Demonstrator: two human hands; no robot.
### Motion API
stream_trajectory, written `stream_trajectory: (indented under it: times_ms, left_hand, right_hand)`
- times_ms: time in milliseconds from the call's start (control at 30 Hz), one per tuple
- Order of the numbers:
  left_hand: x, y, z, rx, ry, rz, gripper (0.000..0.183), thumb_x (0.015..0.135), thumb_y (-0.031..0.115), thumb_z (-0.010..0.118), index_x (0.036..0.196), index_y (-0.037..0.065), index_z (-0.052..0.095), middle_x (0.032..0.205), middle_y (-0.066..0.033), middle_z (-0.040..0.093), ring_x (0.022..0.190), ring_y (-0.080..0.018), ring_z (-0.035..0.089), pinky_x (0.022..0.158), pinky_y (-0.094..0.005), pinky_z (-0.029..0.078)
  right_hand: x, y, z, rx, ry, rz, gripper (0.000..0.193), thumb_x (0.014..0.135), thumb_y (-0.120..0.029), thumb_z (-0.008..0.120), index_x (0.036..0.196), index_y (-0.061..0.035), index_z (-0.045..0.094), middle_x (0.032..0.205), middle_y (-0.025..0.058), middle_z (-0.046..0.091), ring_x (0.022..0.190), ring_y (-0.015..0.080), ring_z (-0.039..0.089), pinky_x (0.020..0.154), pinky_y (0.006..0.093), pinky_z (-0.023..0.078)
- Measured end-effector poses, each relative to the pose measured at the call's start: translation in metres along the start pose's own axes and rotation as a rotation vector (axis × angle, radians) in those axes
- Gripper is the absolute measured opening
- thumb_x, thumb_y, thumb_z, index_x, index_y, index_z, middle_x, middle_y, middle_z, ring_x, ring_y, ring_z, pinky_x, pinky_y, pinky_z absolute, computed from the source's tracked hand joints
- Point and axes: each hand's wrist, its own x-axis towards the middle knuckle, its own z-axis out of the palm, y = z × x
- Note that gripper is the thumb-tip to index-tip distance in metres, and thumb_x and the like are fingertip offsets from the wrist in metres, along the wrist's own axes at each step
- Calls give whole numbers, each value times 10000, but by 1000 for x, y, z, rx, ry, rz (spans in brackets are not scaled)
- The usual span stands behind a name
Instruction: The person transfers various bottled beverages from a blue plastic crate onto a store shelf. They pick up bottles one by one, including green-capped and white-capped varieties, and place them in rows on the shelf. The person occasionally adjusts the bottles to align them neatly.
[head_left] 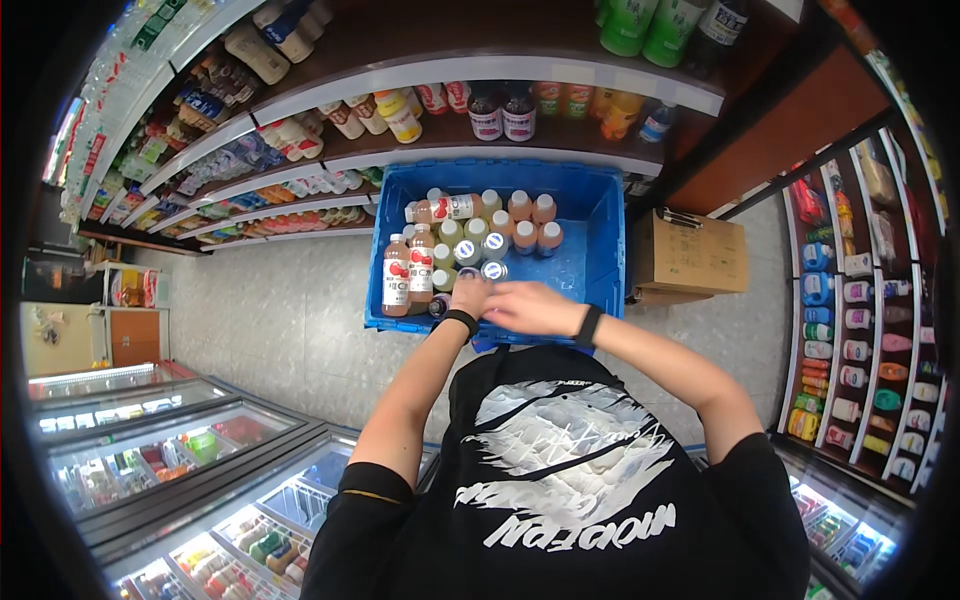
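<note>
A blue plastic crate (592,290) stands in front of me, holding several capped drink bottles. My left hand (470,293) is inside its near edge with fingers curled down; whatever they grip is hidden. My right hand (532,308) reaches leftward beside it, fingers stretched out and touching or nearly touching the left. Just beyond them are upright bottles with white-and-blue caps (494,245). Left of my left hand, two pinkish bottles with red-and-white labels (408,275) lie on others. Another such bottle (450,208) lies crosswise at the back. A dark bottle (438,305) sits beside my left hand.
Behind the crate rises a drinks shelf (400,150) with several tiers of bottles. A cardboard box (692,252) stands right of the crate on the grey floor (270,290). Shelves of household bottles (850,320) line the right. Glass-topped freezers (190,450) flank me at the lower left.
</note>
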Motion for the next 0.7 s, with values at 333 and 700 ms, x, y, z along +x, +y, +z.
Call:
stream_trajectory:
  times_ms: [333, 700]
  left_hand:
    - [42, -42, 20, -70, -4, -29, 187, 856, 201, 532, 924, 136, 694, 949, -61, 680, 955, -237, 651, 765, -373, 493]
    - [55, -47, 35, -71, -4, 123, 192, 859, 163, 520, 995, 129, 652, 944, -82, 663, 929, -248, 654, 767, -396, 516]
  right_hand:
    - [104, -39, 35, 119, -228, -18, 174, 863, -229, 543, 956, -86, 577, 920, 131, 569, 876, 315, 592, 774, 410, 465]
    - [113, -30, 53, 17, -95, 82, 146, 821, -139, 551, 930, -96, 637, 868, 114, 593, 865, 300, 596, 757, 387, 480]
